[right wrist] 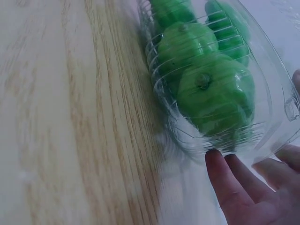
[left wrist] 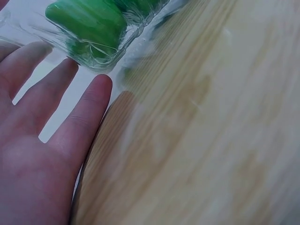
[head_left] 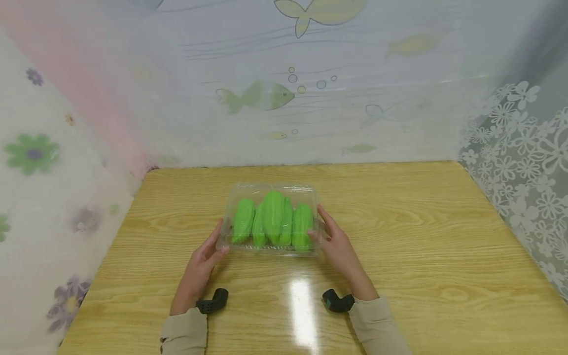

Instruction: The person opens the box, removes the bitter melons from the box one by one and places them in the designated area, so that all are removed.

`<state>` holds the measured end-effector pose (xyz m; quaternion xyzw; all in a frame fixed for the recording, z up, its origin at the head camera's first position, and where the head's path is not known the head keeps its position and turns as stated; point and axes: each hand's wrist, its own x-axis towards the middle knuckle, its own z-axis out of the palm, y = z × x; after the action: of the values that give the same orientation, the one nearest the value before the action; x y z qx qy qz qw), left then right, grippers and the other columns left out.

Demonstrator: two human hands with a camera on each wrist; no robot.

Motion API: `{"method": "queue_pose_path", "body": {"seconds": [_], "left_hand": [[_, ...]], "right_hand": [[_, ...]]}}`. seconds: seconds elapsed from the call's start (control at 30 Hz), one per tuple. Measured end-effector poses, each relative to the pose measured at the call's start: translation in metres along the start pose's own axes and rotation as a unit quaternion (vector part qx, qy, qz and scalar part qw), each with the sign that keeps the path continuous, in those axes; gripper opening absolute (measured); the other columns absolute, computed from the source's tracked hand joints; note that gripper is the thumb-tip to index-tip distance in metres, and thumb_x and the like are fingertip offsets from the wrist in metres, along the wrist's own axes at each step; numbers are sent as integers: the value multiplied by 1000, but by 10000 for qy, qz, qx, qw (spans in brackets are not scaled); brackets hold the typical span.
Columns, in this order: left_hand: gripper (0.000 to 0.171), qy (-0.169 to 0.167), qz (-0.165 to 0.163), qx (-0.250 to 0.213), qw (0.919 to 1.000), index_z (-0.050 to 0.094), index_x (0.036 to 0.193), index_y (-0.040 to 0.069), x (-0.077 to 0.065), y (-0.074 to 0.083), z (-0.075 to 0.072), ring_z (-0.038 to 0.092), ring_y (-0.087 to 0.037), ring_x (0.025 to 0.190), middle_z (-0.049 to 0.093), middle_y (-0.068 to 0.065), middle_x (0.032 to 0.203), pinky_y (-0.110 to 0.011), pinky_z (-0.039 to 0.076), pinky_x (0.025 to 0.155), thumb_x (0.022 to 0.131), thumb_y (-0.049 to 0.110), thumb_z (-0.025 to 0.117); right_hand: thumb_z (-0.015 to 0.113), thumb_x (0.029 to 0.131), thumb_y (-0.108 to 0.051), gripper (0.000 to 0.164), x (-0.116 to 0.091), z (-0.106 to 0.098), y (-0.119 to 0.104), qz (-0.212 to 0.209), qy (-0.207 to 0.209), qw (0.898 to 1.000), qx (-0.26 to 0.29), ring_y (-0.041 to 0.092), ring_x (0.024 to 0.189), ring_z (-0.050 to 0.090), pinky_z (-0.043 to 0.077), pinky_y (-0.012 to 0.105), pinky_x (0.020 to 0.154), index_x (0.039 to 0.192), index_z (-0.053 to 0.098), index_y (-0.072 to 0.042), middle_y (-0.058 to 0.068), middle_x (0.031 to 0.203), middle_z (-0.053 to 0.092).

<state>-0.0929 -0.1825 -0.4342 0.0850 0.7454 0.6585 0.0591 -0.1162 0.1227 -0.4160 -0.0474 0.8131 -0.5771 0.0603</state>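
Gripping a clear box [head_left: 277,252] of green produce [head_left: 272,217], both hands [head_left: 200,268] [head_left: 340,251] extend over a wood-grain table [head_left: 412,236]; a fish-patterned sheet [head_left: 262,96] hangs behind.

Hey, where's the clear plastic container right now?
In the head view, the clear plastic container is slightly left of centre, between the left hand and the right hand, with green items inside.

Wood-grain table [head_left: 421,236], clear box [head_left: 239,190] apparently on it
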Motion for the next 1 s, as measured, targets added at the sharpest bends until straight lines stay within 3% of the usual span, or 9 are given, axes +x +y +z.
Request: {"method": "queue_pose_path", "body": {"seconds": [0.2,0.47,0.63,0.77,1.0], "left_hand": [[56,-139,201,-106,9996,22,142,16,1,-9,-4,8,-16,134,13,0,148,-10,20,97,92,12,46],[54,-170,339,-138,9992,25,141,22,6,-29,-10,12,-13,134,17,5,147,-13,23,97,92,13,47],[45,100,487,196,9986,36,137,21,3,-32,-13,22,-11,131,28,4,143,-14,26,96,93,18,44],[42,264,367,386,9982,41,134,22,1,-34,-16,28,-9,128,35,4,139,-14,28,95,93,23,45],[43,549,164,419,9975,43,133,25,3,-30,-17,37,-9,123,41,4,136,-16,34,91,90,25,51]], "right_hand": [[54,88,-28,65,-3,-1,-7,46,-94,9999,-10,31,128,27,31,51,94,143,21,-20,1,146,18],[55,87,-27,66,-1,-2,0,26,-160,9997,163,30,129,26,35,50,91,143,20,-22,-1,146,17],[54,88,-25,64,-1,-5,2,101,-61,9997,209,30,128,28,31,48,95,143,21,-18,2,146,20],[57,87,-24,66,-1,-6,4,114,-115,9996,218,31,127,29,33,48,93,143,22,-18,2,146,20],[61,82,-35,70,9,-5,28,80,-132,9998,101,27,126,33,36,48,91,140,22,-36,-6,145,20]]}}
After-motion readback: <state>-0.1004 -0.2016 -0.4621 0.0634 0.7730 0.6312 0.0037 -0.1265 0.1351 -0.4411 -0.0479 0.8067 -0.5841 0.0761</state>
